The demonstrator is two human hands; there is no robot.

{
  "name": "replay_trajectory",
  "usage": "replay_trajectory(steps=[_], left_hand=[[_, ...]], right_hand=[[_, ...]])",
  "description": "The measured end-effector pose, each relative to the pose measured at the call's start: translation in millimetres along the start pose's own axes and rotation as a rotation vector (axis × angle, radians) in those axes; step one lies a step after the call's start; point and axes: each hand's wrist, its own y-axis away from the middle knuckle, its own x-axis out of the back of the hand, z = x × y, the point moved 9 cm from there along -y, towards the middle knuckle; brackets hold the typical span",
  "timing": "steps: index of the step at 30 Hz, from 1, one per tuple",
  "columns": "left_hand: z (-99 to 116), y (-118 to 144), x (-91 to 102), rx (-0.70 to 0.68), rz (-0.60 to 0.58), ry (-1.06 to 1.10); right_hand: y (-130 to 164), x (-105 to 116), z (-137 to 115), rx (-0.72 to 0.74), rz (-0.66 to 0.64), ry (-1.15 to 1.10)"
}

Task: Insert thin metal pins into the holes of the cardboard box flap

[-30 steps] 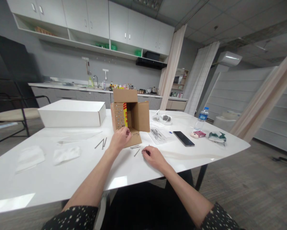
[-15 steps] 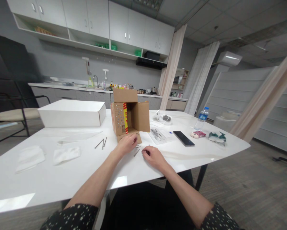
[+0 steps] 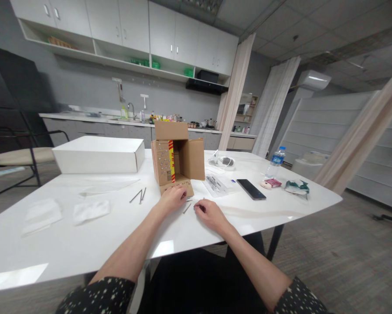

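Scanning across the white table (image 3: 114,244) from its left side, I find two folded white cloths (image 3: 90,212) lying flat, with a white box (image 3: 96,155) behind them. Next comes a thin pale strip (image 3: 110,188), then a group of three metal nails (image 3: 140,196) lying loosely together.

Just right of those, I have the left hand (image 3: 173,198) low over the front flap of an open cardboard box (image 3: 179,158). Its fingers are curled narrow, and I cannot tell whether they hold anything. The box stands upright, its opening toward me, with small metallic dots on the left panel.

Between the two hands, a loose nail (image 3: 187,209) lies slanted on the table, near the tips of the right hand (image 3: 210,213). That hand rests with its fingers bent inward; I cannot tell if something is pinched there.

Beyond it, I see a clear bag (image 3: 217,185) with metal pieces, a white headset-like device (image 3: 226,162), a black phone (image 3: 251,189), a water bottle (image 3: 276,160), a pink packet (image 3: 272,183) and a green-and-white packet (image 3: 296,187).
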Motion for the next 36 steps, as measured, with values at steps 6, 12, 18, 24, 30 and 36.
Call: replay_trajectory(steps=[6,12,18,24,30,36], left_hand=[[-0.1,-0.3,4.8,0.016,0.028,-0.066],[-0.6,0.4,4.3,0.031,0.024,-0.077],[-0.2,1.1,2.4,0.019,0.015,-0.071],[-0.6,-0.1,-2.6,0.006,-0.021,-0.058],[0.7,-0.3,-4.1,0.009,-0.046,-0.045],[2.5,1.9,-1.7,0.018,-0.064,-0.028]], right_hand=[[0.2,0.3,0.2,0.004,0.002,-0.007],[-0.3,-0.2,-0.6,0.005,-0.004,-0.004],[-0.1,0.1,-0.9,0.004,-0.002,-0.008],[-0.6,-0.7,0.0,0.002,-0.003,-0.003],[-0.5,-0.5,-0.2,-0.003,-0.005,-0.003],[-0.9,-0.6,0.5,0.001,-0.002,-0.005]])
